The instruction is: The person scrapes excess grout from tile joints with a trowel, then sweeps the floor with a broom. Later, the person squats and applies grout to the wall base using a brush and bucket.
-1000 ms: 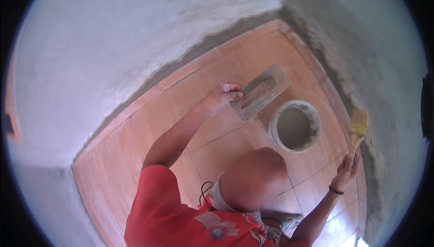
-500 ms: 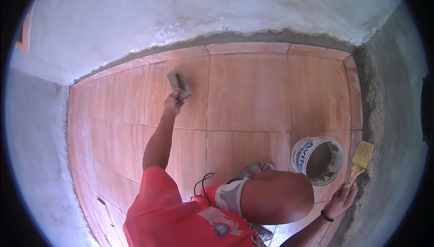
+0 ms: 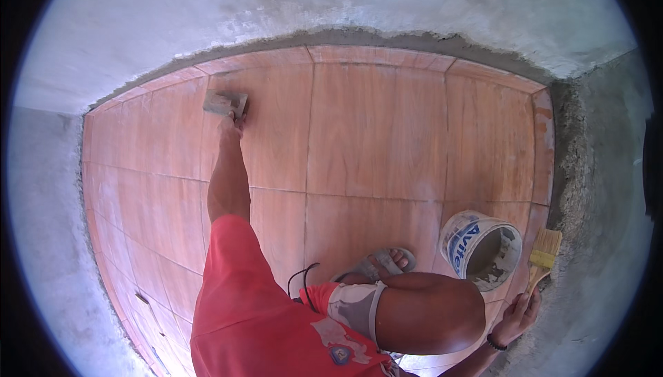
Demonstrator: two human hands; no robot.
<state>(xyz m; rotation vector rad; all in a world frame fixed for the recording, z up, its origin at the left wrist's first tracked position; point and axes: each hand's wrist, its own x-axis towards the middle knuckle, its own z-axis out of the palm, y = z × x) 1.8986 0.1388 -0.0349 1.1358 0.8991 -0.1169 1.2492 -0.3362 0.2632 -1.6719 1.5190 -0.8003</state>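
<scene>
My left hand [image 3: 231, 123] reaches far out over the orange tiled floor [image 3: 373, 128] and grips a grey trowel [image 3: 222, 103], which lies low on a tile near the far wall. My right hand [image 3: 518, 316] is at the lower right, close to the rough right wall, and holds a flat paintbrush [image 3: 544, 254] with a yellow handle and pale bristles pointing up. A white bucket [image 3: 481, 249] with grey residue inside stands just left of the brush.
Grey plastered walls [image 3: 276, 11] bound the floor at the far side, left and right, with a rough mortar strip [image 3: 570, 149] along the right edge. My bent knee [image 3: 428, 311] and sandalled foot [image 3: 383, 264] are beside the bucket.
My left arm has swung the trowel leftward and farther out, from above the bucket to the far tile row. The view has turned. The right hand keeps the brush by the wall.
</scene>
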